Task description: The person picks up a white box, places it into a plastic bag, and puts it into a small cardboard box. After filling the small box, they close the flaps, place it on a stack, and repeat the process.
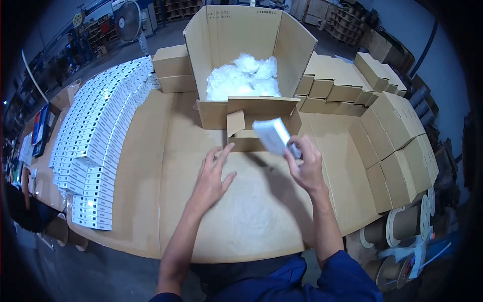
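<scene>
My right hand point(306, 163) grips a white rectangular packet point(271, 135) by its near right edge, fingers and thumb closed on it. The packet is tilted, slightly blurred, and looks wrapped in clear plastic. It overlaps the right part of an open small cardboard box point(246, 145), hiding some of its inside. That box has its back flap raised and a side flap standing at the left. My left hand point(214, 175) is open, fingers spread, with its index fingertip at the box's front left corner; whether it touches cannot be told.
Behind stands a large open carton point(241, 35) with crumpled clear plastic bags point(246, 75). Stacked small white boxes point(100, 126) line the left side of the cardboard-covered table point(136, 201). Closed brown cartons point(397, 121) are piled at right. Cable spools point(410, 221) sit below the right edge.
</scene>
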Demonstrator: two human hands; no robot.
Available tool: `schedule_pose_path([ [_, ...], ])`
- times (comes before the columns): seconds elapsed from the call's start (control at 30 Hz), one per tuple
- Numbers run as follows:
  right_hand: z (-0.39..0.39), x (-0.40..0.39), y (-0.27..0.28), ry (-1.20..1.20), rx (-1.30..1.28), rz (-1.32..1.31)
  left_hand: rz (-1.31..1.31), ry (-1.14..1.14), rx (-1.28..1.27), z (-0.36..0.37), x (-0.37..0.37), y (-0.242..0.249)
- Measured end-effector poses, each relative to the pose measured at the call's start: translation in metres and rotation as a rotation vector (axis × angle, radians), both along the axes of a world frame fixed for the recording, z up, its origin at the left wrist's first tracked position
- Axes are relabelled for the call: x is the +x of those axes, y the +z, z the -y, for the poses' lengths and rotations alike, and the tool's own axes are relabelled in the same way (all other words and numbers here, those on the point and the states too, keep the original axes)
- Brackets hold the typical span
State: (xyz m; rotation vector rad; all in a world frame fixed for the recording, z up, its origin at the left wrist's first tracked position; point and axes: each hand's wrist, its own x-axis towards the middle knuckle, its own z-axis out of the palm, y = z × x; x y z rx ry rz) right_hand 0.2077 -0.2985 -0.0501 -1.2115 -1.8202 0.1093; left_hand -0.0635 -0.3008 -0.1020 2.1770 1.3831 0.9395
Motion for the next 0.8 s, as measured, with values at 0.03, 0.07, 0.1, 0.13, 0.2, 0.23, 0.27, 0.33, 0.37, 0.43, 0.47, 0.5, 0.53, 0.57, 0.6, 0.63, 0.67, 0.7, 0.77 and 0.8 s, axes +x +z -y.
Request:
schedule_pose_path([
  [0.03,-0.010,0.002,-0.001,-0.053,0.051,0.013,-0.016,-0.002,-0.008,-0.009,0.001,0.002],
  [0.07,-0.019,0.004,-0.003,-0.105,0.101,0.025,-0.070,0.000,0.002,-0.017,0.002,0.002],
  [0.1,-0.026,0.005,-0.006,-0.157,0.151,0.036,-0.125,0.002,0.011,-0.026,0.003,0.000],
  [0.13,-0.032,0.006,-0.010,-0.170,0.173,0.050,-0.180,0.004,0.020,-0.032,0.004,-0.002],
  [0.2,-0.044,0.008,-0.017,-0.196,0.219,0.079,-0.217,0.002,0.030,-0.040,0.006,-0.005],
  [0.23,-0.047,0.009,-0.020,-0.201,0.208,0.067,-0.230,0.008,0.022,-0.040,0.007,-0.006],
  [0.27,-0.050,0.010,-0.023,-0.202,0.192,0.075,-0.244,0.014,0.012,-0.041,0.008,-0.007],
  [0.33,-0.054,0.012,-0.028,-0.203,0.154,0.089,-0.223,0.011,0.021,-0.042,0.009,-0.009],
  [0.37,-0.054,0.013,-0.028,-0.211,0.128,0.107,-0.213,0.010,0.023,-0.042,0.009,-0.010],
  [0.43,-0.055,0.013,-0.028,-0.214,0.133,0.112,-0.196,0.016,0.024,-0.042,0.009,-0.012],
  [0.47,-0.054,0.013,-0.028,-0.216,0.134,0.115,-0.189,0.020,0.022,-0.041,0.010,-0.014],
  [0.5,-0.052,0.014,-0.030,-0.222,0.121,0.122,-0.181,0.023,0.021,-0.040,0.011,-0.015],
  [0.53,-0.051,0.014,-0.032,-0.228,0.110,0.128,-0.175,0.023,0.010,-0.040,0.012,-0.015],
  [0.57,-0.052,0.014,-0.034,-0.233,0.099,0.133,-0.169,0.024,-0.001,-0.038,0.014,-0.015],
  [0.6,-0.053,0.013,-0.035,-0.244,0.089,0.126,-0.164,0.027,-0.013,-0.037,0.015,-0.015],
  [0.63,-0.053,0.013,-0.037,-0.257,0.078,0.119,-0.161,0.031,-0.015,-0.036,0.015,-0.016],
  [0.67,-0.054,0.013,-0.038,-0.270,0.069,0.111,-0.158,0.034,-0.016,-0.037,0.016,-0.018],
  [0.7,-0.056,0.012,-0.036,-0.274,0.069,0.111,-0.155,0.038,-0.015,-0.037,0.017,-0.019],
  [0.77,-0.057,0.010,-0.033,-0.284,0.066,0.109,-0.145,0.044,-0.019,-0.035,0.018,-0.020],
  [0.8,-0.058,0.010,-0.034,-0.302,0.060,0.129,-0.140,0.048,-0.017,-0.035,0.018,-0.019],
])
